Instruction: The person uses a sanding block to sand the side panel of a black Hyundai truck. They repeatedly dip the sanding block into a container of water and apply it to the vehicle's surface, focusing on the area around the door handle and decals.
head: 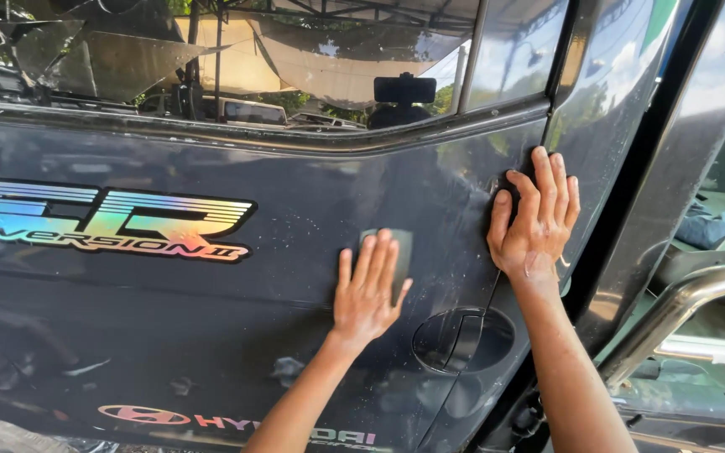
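Left hand [368, 289] presses flat, fingers together, on a small grey-green rectangular sanding pad [399, 256] standing upright mid-frame; right hand [535, 222], fingers spread, braces the dark glossy door panel [211, 310] just right.

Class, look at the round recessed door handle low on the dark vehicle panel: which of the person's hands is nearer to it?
Left. The left hand lies beside the door handle; the right hand rests higher up.

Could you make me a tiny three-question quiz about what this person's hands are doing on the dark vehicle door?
1. True or false: the left hand presses a small grey-green pad flat against the door panel.
2. Which hand lies nearer the door's rear edge?
3. What sits below the right hand: A) a mirror, B) a recessed door handle, C) a wheel?

Key: 1 true; 2 the right hand; 3 B.
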